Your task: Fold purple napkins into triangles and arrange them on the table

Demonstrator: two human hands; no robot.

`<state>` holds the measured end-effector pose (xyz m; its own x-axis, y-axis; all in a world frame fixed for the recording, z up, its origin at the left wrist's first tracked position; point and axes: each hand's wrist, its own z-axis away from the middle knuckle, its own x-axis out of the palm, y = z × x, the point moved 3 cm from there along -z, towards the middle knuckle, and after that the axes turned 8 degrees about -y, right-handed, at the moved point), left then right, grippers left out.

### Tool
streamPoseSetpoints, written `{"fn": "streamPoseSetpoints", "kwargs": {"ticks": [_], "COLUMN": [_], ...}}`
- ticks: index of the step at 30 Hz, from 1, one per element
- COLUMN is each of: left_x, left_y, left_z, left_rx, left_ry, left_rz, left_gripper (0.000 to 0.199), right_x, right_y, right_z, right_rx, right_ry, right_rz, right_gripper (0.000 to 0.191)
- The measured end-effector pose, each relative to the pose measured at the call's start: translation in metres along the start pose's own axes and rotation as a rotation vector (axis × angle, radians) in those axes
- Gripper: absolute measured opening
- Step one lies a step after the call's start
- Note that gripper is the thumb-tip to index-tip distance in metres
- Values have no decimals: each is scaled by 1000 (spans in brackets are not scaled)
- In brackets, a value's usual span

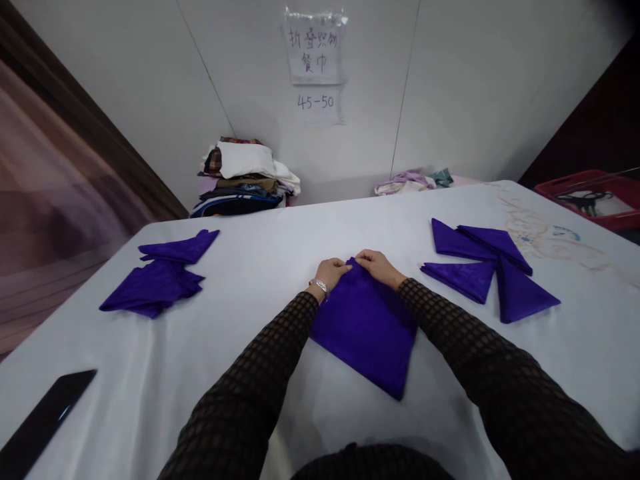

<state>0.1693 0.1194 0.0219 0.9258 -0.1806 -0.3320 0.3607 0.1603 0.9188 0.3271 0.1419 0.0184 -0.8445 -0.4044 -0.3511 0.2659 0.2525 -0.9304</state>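
Observation:
A purple cloth napkin (367, 333) lies in front of me on the white tablecloth, one corner pointing toward my body. At its far corner, my left hand (332, 272) pinches the edge between thumb and fingers; a silver bracelet circles that wrist. Close beside it, my right hand (377, 267) pinches the same far corner from the other side. Both hands are closed on the fabric, and my right forearm partly covers the napkin's right edge.
Several folded purple napkins (465, 277) lie fanned out on the right. More purple napkins (155, 287) are heaped on the left. A black phone-like slab (45, 423) rests at front left. Behind the table are stacked clothes (245, 177) and a red basket (620, 220).

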Motion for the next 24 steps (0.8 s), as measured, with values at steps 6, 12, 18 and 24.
{"fn": "streamPoseSetpoints", "kwargs": {"ticks": [6, 12, 18, 24], "left_x": [0, 2, 8, 6], "left_y": [-3, -9, -10, -7], "left_z": [-5, -10, -9, 4], "left_rx": [3, -3, 14, 90], "left_ry": [58, 90, 130, 150], "left_rz": [-86, -234, -423, -556], "left_gripper": [16, 20, 21, 28], "right_x": [1, 1, 1, 5], "right_y": [-3, 7, 8, -2], "right_z": [4, 3, 3, 8], "right_rx": [-18, 55, 158, 188], "right_ry": [-41, -48, -58, -54], "right_rz": [9, 153, 562, 744], "right_gripper": [25, 37, 31, 33]}}
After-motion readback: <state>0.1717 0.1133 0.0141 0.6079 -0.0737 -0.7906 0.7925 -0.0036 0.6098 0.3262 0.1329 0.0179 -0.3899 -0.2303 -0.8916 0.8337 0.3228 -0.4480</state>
